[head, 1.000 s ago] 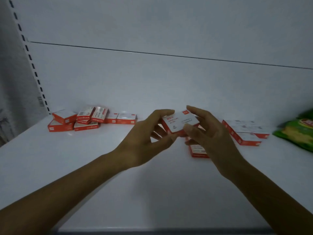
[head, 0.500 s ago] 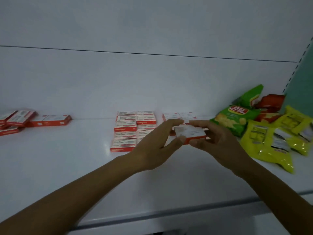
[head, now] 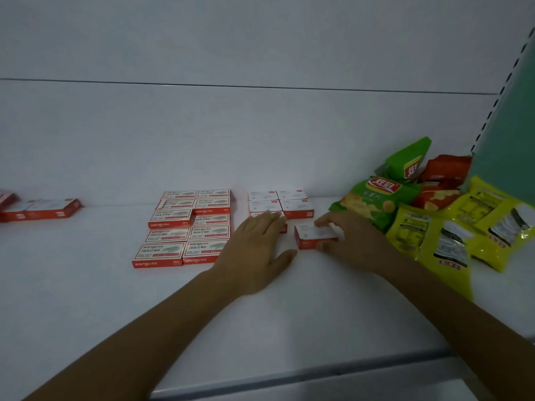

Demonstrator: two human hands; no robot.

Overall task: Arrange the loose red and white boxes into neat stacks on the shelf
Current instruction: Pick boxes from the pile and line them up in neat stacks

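The white shelf (head: 86, 299) spans the full width of the view, with a white back panel (head: 260, 140) rising from its rear edge.

At the right end of the shelf lies a heap of snack bags: a green bag (head: 376, 198) nearest the centre, a red bag (head: 443, 175) behind it against the back panel, and yellow packets (head: 445, 244) spreading toward the front edge.

Near the middle of the shelf, a block of red and white boxes (head: 188, 227) stands in two columns. It runs from the rear edge forward, box sides touching.

Just to the right of that block, a smaller group of white-topped boxes (head: 280, 202) sits against the rear edge, also in two columns.

At the left end, close to the rear edge, a few loose boxes (head: 43, 208) lie in a row; the outermost one is cut off by the frame.

The left hand (head: 254, 250) lies palm down. Its fingers are straight and rest on the front left box of the white-topped group, most of which they hide. Its thumb is spread toward the right.

The right hand (head: 353, 241) grips a single box (head: 314, 237), fingers curled over the far edge and thumb at the near side. This single box sits on the shelf just in front of the right column of the white-topped group, slightly apart from it and a little skewed.
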